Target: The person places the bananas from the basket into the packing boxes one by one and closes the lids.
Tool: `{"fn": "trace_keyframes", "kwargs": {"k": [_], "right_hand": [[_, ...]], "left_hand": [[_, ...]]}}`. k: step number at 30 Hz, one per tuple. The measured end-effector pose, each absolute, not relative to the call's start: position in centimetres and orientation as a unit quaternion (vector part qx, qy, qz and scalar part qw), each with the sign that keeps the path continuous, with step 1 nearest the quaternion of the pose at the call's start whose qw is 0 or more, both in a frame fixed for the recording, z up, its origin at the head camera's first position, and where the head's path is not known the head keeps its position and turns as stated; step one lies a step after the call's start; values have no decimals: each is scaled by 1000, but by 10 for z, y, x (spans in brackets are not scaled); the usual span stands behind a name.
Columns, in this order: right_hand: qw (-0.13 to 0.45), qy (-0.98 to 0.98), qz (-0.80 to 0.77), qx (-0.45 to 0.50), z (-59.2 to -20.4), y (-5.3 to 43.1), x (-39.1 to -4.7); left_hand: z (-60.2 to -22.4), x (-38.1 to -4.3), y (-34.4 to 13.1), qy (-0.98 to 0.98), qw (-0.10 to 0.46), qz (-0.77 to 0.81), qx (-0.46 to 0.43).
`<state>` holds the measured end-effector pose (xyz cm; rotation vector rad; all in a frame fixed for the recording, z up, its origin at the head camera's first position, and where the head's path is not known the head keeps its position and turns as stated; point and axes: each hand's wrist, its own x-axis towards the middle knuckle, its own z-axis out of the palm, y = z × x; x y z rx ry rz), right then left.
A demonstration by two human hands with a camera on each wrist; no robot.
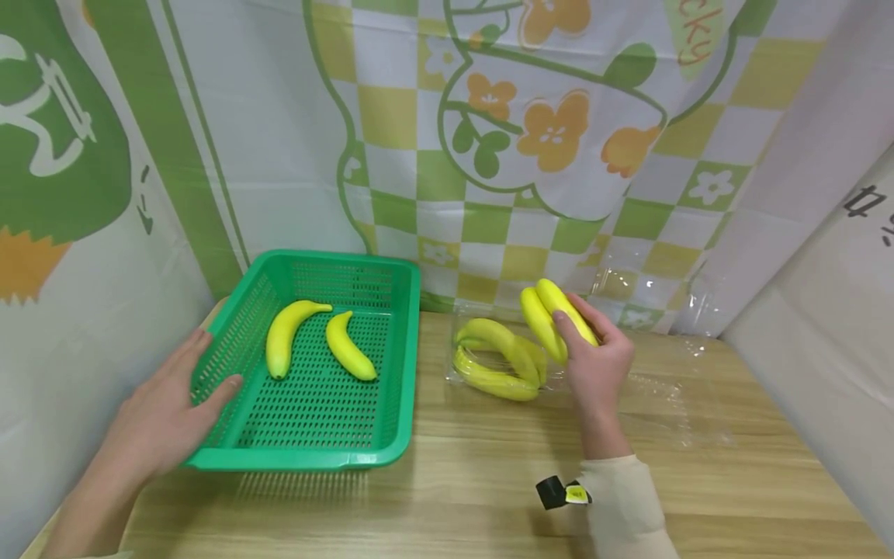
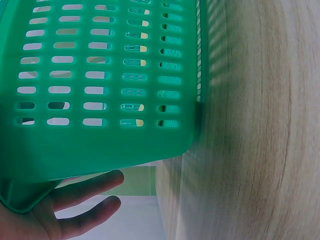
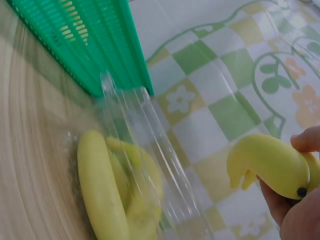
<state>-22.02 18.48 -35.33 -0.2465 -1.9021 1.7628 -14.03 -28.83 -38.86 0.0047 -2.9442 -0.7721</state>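
Yellow toy bananas, two side by side (image 1: 556,318), are held up in my right hand (image 1: 602,359), thumb across them. The right wrist view shows one held banana (image 3: 272,162) with a dark tip, the other partly behind it. My left hand (image 1: 168,407) rests at the left rim of the green basket (image 1: 405,404), thumb over the rim; in the left wrist view two fingers (image 2: 90,192) extend loosely outside the basket wall. Inside the basket lie a larger curved banana (image 1: 285,338) and a smaller one (image 1: 348,349), apart from each other.
Several bananas (image 1: 492,380) lie in a clear plastic package (image 3: 167,150) right of the basket, its transparent lid spread to the right. A small black object with a yellow label (image 1: 576,494) shows by the right sleeve. Patterned cloth (image 1: 391,116) hangs behind the wooden table (image 1: 461,497).
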Motion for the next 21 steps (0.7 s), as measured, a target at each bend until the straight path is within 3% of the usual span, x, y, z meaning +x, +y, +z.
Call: {"fn": "trace_keyframes", "kwargs": {"k": [21], "right_hand": [[282,-678,663,-147,-349,223,-215]], "left_hand": [[-391,-143,-290,-967,45,-250,-7]]}}
